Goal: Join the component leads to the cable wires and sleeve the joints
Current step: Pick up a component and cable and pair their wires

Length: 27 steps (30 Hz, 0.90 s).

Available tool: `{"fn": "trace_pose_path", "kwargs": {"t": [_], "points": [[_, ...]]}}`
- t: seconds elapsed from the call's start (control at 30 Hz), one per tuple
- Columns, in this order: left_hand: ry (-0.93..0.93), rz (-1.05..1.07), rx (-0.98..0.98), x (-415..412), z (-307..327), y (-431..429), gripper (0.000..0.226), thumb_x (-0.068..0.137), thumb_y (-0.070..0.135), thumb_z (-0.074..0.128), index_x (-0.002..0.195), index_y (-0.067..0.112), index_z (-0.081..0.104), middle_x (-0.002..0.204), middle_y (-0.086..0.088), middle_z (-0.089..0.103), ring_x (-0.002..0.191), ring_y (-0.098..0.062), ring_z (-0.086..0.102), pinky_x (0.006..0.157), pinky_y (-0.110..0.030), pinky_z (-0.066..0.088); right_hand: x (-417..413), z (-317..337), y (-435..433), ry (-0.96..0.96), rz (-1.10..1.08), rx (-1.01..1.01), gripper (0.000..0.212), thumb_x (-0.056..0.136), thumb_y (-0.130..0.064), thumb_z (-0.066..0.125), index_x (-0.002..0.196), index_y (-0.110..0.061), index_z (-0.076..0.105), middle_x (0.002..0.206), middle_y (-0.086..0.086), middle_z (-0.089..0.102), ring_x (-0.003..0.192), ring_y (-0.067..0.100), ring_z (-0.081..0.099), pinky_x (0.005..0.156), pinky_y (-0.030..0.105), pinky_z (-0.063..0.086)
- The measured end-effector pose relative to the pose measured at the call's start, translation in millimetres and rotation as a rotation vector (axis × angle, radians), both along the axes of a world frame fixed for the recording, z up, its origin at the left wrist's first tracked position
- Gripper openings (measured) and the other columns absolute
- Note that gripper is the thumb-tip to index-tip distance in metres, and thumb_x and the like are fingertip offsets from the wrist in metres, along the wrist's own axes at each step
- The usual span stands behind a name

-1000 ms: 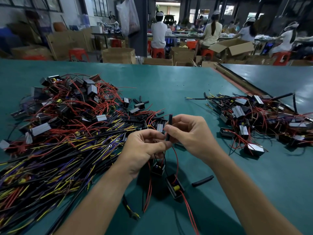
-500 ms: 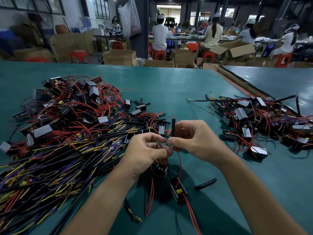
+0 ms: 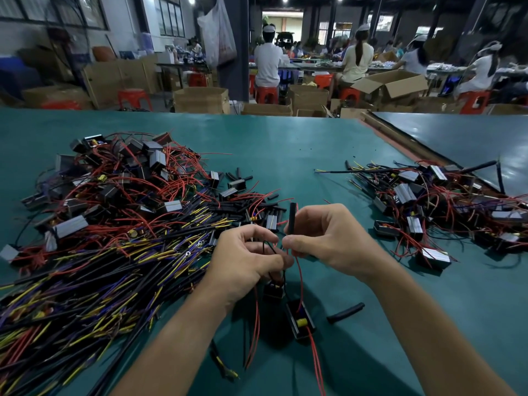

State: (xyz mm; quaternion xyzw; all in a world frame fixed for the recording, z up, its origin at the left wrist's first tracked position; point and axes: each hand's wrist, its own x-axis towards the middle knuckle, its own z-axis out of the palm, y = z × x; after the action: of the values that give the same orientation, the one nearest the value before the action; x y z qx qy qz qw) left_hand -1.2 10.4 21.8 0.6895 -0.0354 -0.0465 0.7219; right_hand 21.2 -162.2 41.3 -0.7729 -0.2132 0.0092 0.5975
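Both hands worked above the green bench (image 3: 285, 150). The right hand (image 3: 328, 241) pinched a black sleeve (image 3: 293, 218) between thumb and forefinger, holding it upright. The left hand (image 3: 245, 261), fingers curled, pinched thin black wires (image 3: 267, 247) just beside it. A red lead (image 3: 298, 270) ran down from the fingers to a black component (image 3: 300, 322) lying on the bench below. A loose sleeve piece (image 3: 345, 312) lay near that component. A cable pile (image 3: 100, 252) lay to the left and a second heap (image 3: 445, 207) to the right.

dim hall, ceiling lamps glare, soft shadows, wide-angle edge distortion
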Motion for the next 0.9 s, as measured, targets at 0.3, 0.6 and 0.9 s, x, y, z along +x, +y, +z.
{"fn": "trace_pose_path", "kwargs": {"t": [0.3, 0.6, 0.9], "points": [[-0.024, 0.019, 0.007, 0, 0, -2, 0.03, 0.067, -0.015, 0.076, 0.088, 0.0, 0.062, 0.07, -0.014, 0.073, 0.047, -0.019, 0.06, 0.044, -0.021, 0.047, -1, 0, -1, -0.015, -0.015, -0.111, 0.016, 0.08, -0.004, 0.078, 0.078, 0.006, 0.066, 0.063, 0.02, 0.06, 0.059, 0.017, 0.052, 0.057, 0.033, 0.042], [-0.001, -0.029, 0.08, 2, -1, 3, 0.028, 0.071, -0.016, 0.071, 0.092, 0.002, 0.063, 0.071, -0.009, 0.073, 0.052, -0.017, 0.061, 0.053, -0.025, 0.051, -1, 0, -3, 0.014, -0.037, -0.117, 0.016, 0.077, -0.001, 0.08, 0.086, -0.004, 0.067, 0.07, 0.005, 0.068, 0.062, 0.013, 0.058, 0.062, 0.03, 0.052], [-0.118, 0.021, -0.034, -3, 8, -2, 0.013, 0.082, 0.011, 0.073, 0.095, 0.013, 0.072, 0.065, -0.001, 0.068, 0.05, -0.01, 0.054, 0.05, -0.018, 0.046, -7, 3, -2, 0.108, 0.06, -0.053, 0.017, 0.075, 0.008, 0.078, 0.085, 0.0, 0.066, 0.072, 0.011, 0.07, 0.058, 0.019, 0.064, 0.06, 0.031, 0.057]]}}
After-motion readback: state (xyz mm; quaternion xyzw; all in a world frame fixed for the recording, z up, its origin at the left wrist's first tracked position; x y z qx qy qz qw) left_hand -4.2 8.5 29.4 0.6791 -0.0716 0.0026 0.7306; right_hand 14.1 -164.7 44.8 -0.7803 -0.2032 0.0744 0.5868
